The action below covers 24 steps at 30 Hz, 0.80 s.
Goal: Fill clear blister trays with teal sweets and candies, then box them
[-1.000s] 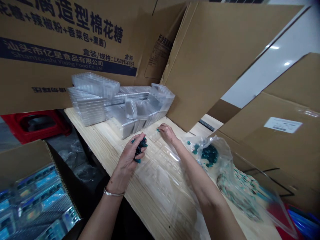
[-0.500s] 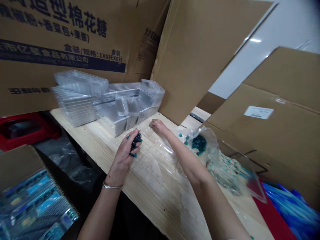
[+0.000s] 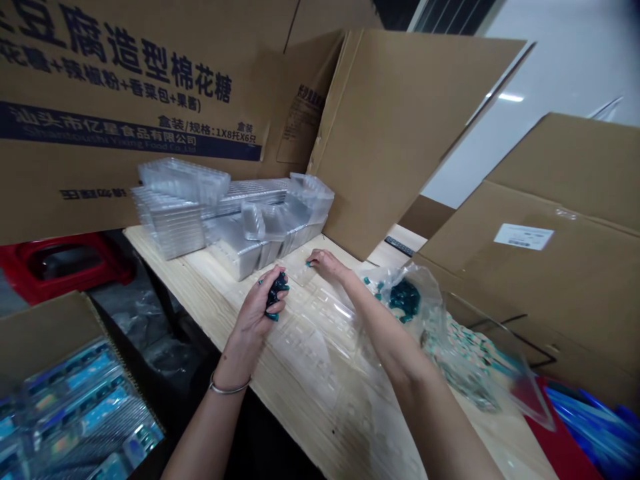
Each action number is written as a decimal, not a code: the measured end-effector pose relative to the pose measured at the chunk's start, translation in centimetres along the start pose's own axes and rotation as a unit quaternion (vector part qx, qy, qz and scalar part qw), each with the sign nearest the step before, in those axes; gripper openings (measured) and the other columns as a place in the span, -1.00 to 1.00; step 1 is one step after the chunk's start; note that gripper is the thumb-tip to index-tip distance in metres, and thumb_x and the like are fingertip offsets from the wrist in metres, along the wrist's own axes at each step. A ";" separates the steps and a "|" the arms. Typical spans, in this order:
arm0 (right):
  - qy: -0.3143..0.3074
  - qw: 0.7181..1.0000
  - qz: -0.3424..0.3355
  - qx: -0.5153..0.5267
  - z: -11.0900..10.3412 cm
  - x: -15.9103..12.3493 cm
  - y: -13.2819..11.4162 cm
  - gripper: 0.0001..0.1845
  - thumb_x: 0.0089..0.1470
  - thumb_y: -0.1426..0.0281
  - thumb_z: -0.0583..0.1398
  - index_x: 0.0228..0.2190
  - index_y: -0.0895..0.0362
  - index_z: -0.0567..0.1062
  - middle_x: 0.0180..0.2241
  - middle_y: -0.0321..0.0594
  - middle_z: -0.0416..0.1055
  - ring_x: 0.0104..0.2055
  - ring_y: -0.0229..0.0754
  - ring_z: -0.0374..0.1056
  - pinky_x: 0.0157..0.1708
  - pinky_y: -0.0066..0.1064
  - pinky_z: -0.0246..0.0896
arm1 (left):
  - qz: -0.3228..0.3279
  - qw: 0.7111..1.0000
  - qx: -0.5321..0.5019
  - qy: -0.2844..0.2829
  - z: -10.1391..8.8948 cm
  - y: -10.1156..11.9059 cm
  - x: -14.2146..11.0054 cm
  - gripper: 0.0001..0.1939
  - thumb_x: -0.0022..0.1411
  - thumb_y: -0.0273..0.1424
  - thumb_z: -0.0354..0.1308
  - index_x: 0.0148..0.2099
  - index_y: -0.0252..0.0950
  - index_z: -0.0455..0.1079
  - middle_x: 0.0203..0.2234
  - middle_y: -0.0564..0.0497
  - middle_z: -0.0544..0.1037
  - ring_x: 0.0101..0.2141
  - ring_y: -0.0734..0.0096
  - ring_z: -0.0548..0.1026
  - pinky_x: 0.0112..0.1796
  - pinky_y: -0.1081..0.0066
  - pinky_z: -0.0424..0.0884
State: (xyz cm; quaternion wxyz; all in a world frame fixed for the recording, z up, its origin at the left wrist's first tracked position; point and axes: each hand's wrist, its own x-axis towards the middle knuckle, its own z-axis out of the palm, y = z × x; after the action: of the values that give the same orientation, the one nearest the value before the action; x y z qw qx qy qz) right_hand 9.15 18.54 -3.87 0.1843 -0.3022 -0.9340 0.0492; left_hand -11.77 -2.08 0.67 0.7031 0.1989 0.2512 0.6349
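Note:
My left hand (image 3: 250, 310) is closed around a handful of glossy dark-teal pieces (image 3: 276, 295), some poking out between thumb and fingers. Farther out over the table, my right hand (image 3: 327, 264) pinches one small teal piece (image 3: 309, 264) at its fingertips. It is low over clear plastic trays (image 3: 333, 312) lying flat on the wooden table (image 3: 300, 427). Right of my right forearm, a clear plastic bag (image 3: 429, 283) lies open with more teal pieces (image 3: 404, 300) in its mouth. What the pieces are made of is unclear.
Stacked clear plastic trays (image 3: 173, 230) stand at the table's back left. Large cardboard boxes (image 3: 400, 133) wall in the back and right. At lower left, an open carton (image 3: 107, 333) holds packed trays. A red stool (image 3: 115, 263) and blue plastic (image 3: 595, 427) flank the table.
The view has tilted and shifted slightly, so everything sits a little lower and farther right. Both hands stay near the same spots over the table. The pinched teal piece shows more clearly now.

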 end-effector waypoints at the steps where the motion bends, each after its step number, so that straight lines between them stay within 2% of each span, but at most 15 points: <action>1: -0.006 1.000 -0.001 -0.001 0.0 0.1 0.0 -0.83 0.04 0.50 0.11 -0.39 0.18 0.52 -0.38 -0.14 0.46 -0.33 -0.26 0.32 -0.27 -0.48 0.20 | -0.003 1.000 -0.001 -0.001 0.0 0.0 0.0 -0.69 -0.04 -0.31 0.30 -0.26 -0.35 0.35 -0.45 0.06 0.37 -0.65 0.75 0.26 -0.80 0.72 -0.09; 8: -0.026 0.999 0.019 -0.030 -0.4 0.4 -1.1 -0.86 0.06 0.48 0.12 -0.38 0.20 0.50 -0.37 -0.13 0.43 -0.31 -0.23 0.31 -0.24 -0.45 0.18 | -0.006 1.000 0.009 -0.004 0.1 -0.2 0.0 -0.72 0.00 -0.31 0.28 -0.26 -0.35 0.36 -0.44 0.05 0.38 -0.65 0.75 0.26 -0.80 0.71 -0.07; 11: -0.001 0.997 0.057 -0.045 -1.3 -0.3 -3.1 -0.77 0.10 0.48 0.10 -0.20 0.20 0.46 -0.25 -0.09 0.40 -0.24 -0.21 0.31 -0.20 -0.43 0.17 | -0.008 1.000 -0.003 -0.005 0.3 0.1 -0.1 -0.77 0.04 -0.34 0.25 -0.27 -0.35 0.37 -0.44 0.05 0.38 -0.65 0.75 0.26 -0.81 0.72 -0.05; 14: 0.038 0.991 0.116 -0.057 -3.9 -3.2 -6.4 -0.69 0.12 0.48 0.07 -0.08 0.18 0.40 -0.15 -0.07 0.35 -0.16 -0.21 0.28 -0.15 -0.42 0.14 | -0.018 1.000 -0.014 -0.020 0.7 0.6 -0.6 -0.85 0.11 -0.38 0.19 -0.27 -0.33 0.37 -0.47 0.05 0.37 -0.66 0.75 0.24 -0.82 0.74 -0.04; 16: 0.044 0.986 0.148 -0.064 -6.8 -7.4 -8.9 -0.77 0.11 0.45 0.10 -0.19 0.18 0.46 -0.21 -0.11 0.39 -0.21 -0.21 0.30 -0.19 -0.42 0.14 | -0.023 0.999 -0.014 -0.032 1.0 0.8 -1.1 -0.90 0.17 -0.40 0.13 -0.26 -0.32 0.38 -0.50 0.06 0.36 -0.67 0.75 0.22 -0.83 0.75 -0.03; 19: 0.003 0.969 0.233 -0.081 -11.9 -16.9 -13.3 -0.84 0.06 0.48 0.13 -0.43 0.17 0.52 -0.44 -0.23 0.41 -0.40 -0.26 0.28 -0.34 -0.43 0.09 | -0.044 0.997 -0.025 -0.066 1.5 1.0 -1.6 -0.88 0.26 -0.42 0.02 -0.24 -0.30 0.37 -0.51 0.06 0.37 -0.66 0.74 0.23 -0.82 0.78 0.00; 22: -0.060 0.918 0.380 -0.094 -15.3 -28.0 -18.2 -0.82 -0.06 0.59 0.15 -0.58 0.15 0.50 -0.60 -0.30 0.35 -0.54 -0.30 0.21 -0.46 -0.43 0.04 | -0.078 0.992 -0.024 -0.096 2.2 0.8 -1.8 -0.81 0.31 -0.41 -0.09 -0.24 -0.30 0.34 -0.52 0.07 0.38 -0.66 0.72 0.24 -0.83 0.79 0.05; 24: -0.083 0.883 0.456 -0.073 -15.8 -34.1 -21.2 -0.81 -0.16 0.64 0.17 -0.59 0.14 0.50 -0.60 -0.28 0.38 -0.55 -0.28 0.22 -0.49 -0.43 0.06 | -0.099 0.990 -0.030 -0.100 2.8 0.6 -2.1 -0.77 0.33 -0.41 -0.15 -0.27 -0.29 0.32 -0.54 0.08 0.39 -0.67 0.73 0.23 -0.84 0.80 0.07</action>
State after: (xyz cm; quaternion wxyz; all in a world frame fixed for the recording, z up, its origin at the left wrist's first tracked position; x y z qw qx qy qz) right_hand 29.02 -18.81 4.39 0.0407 -0.7021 -0.7058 0.0848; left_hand -10.71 -4.02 3.49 0.7897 0.2148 0.1790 0.5461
